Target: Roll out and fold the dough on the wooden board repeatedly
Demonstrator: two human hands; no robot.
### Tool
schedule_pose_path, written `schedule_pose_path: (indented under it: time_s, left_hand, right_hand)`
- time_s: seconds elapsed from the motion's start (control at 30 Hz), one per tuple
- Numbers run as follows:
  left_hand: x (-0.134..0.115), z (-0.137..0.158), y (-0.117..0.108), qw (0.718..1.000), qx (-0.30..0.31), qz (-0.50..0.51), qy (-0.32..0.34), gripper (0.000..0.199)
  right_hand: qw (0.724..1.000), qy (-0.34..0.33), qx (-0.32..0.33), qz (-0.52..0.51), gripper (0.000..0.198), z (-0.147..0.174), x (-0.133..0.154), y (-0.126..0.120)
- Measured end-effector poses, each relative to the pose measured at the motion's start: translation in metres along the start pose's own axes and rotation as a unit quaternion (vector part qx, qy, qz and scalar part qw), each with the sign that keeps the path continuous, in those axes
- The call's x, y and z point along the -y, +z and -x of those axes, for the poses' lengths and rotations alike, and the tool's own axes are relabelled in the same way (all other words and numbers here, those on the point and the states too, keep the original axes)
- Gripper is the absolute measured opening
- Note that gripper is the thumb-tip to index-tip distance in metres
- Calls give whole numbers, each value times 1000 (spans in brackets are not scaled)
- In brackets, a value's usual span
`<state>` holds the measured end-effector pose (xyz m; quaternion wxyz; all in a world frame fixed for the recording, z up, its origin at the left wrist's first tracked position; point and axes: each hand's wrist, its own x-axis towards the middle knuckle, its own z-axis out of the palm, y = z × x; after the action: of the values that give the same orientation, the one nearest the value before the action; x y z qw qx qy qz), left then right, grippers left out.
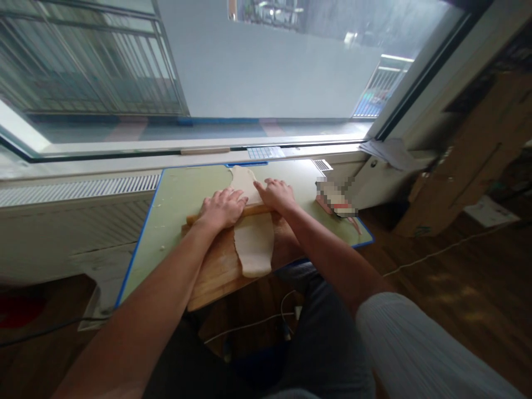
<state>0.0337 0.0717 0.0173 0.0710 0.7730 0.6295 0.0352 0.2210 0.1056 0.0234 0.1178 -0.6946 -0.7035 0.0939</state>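
Note:
A wooden rolling pin (254, 210) lies crosswise over a long sheet of pale dough (255, 244). My left hand (223, 208) is closed over the left part of the pin, palm down. Over its right part, my right hand (277, 194) is closed in the same way, thumb pointing inward. Dough shows beyond the pin between my hands and also on the near side, where its end reaches past the front edge of the wooden board (216, 266). My hands and forearms hide parts of the pin and board.
The board rests on a pale green table mat with a blue rim (139, 249). A pixelated item (337, 198) lies at the table's right. Behind are a radiator (83, 188) and a window sill. A white cable (432, 255) runs across the floor at right.

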Motion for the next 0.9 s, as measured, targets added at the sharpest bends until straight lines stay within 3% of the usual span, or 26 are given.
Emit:
schedule_pose_path:
  time_s: [0.17,0.37,0.63,0.8,0.9]
  left_hand:
    - [-8,26,3,1000,-28,-5,7,64]
    - [-16,68,15,996,-76,5,39,62]
    - [-15,133,16,991,-79,29,109,58]
    - [-14,142,12,987,-107,56,104,46]
    - [-9,133,10,990,-114,57,65,35]
  right_hand:
    - [1000,-4,14,25,67,31,-3,0]
    - [994,-66,-40,81,53,89,-7,3]
    - [992,-66,-81,63,64,154,-17,19]
    - [993,-79,-81,44,64,164,-21,18]
    - [996,-85,-24,3,54,144,-20,5]
